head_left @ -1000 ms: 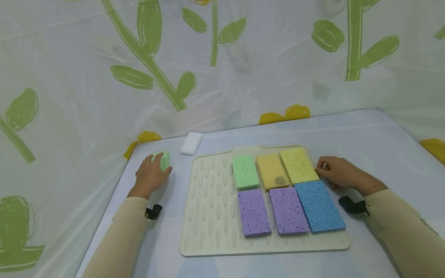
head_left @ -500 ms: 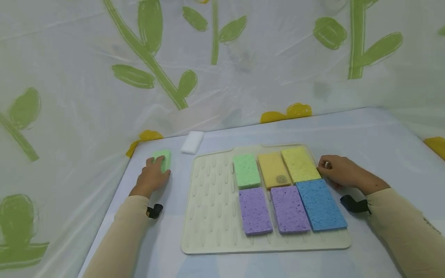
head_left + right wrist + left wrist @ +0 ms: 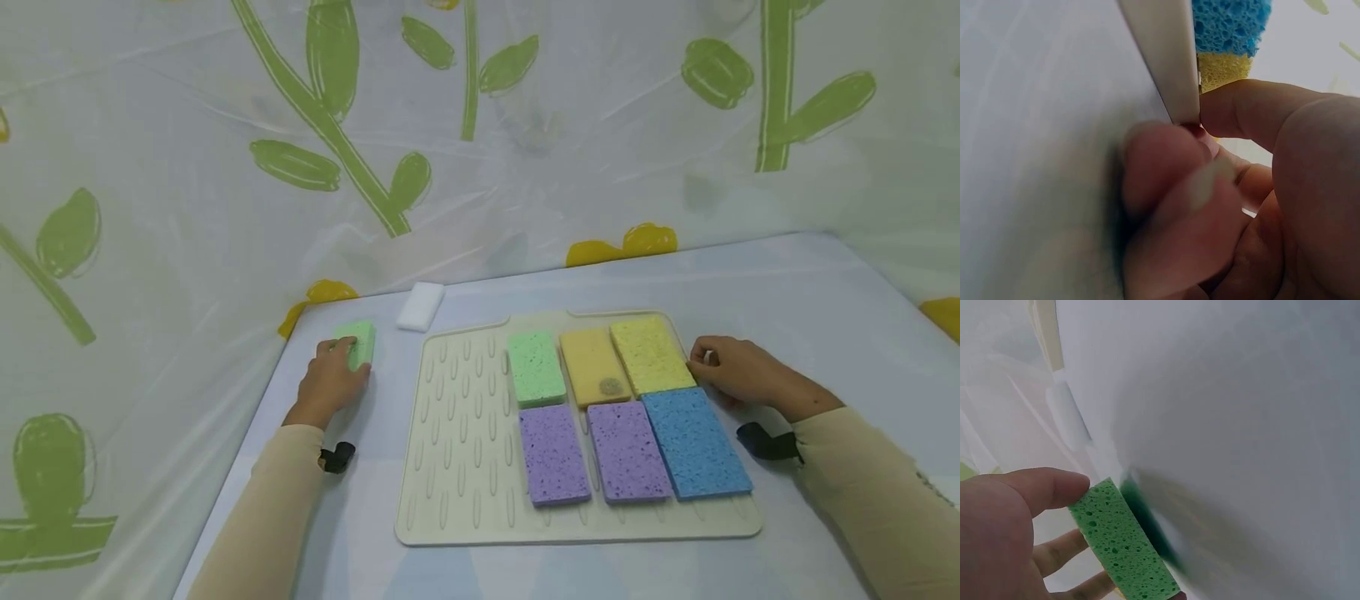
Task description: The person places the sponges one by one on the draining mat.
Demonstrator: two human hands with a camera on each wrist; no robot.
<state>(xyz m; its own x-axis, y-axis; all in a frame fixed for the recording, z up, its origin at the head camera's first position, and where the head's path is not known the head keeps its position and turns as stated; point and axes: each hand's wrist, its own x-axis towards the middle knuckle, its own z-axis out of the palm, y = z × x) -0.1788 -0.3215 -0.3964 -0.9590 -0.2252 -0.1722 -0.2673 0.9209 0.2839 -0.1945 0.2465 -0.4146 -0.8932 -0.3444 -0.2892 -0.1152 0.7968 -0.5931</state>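
At the table's left side my left hand (image 3: pixel 330 382) grips a light green sponge (image 3: pixel 363 337). In the left wrist view the thumb lies on one end of this sponge (image 3: pixel 1124 542), with other fingers behind it. My right hand (image 3: pixel 737 372) pinches the right edge of a cream ribbed drying mat (image 3: pixel 442 500). The right wrist view has the thumb on top of the mat's edge (image 3: pixel 1169 56) and curled fingers below. On the mat lie a green sponge (image 3: pixel 536 367), an orange-yellow one (image 3: pixel 592 358), a yellow one (image 3: pixel 651 350), two purple sponges (image 3: pixel 553 454) and a blue sponge (image 3: pixel 696 442).
A white block-shaped sponge (image 3: pixel 421 307) lies behind the mat, near the table's back edge. The table (image 3: pixel 810 292) meets a hanging white sheet (image 3: pixel 525 183) printed with green leaves. The mat's left part is bare ribs.
My left hand has settled around the green sponge, and more of the sponge's top shows. The right hand stays at the mat's edge. The head view has shifted slightly.
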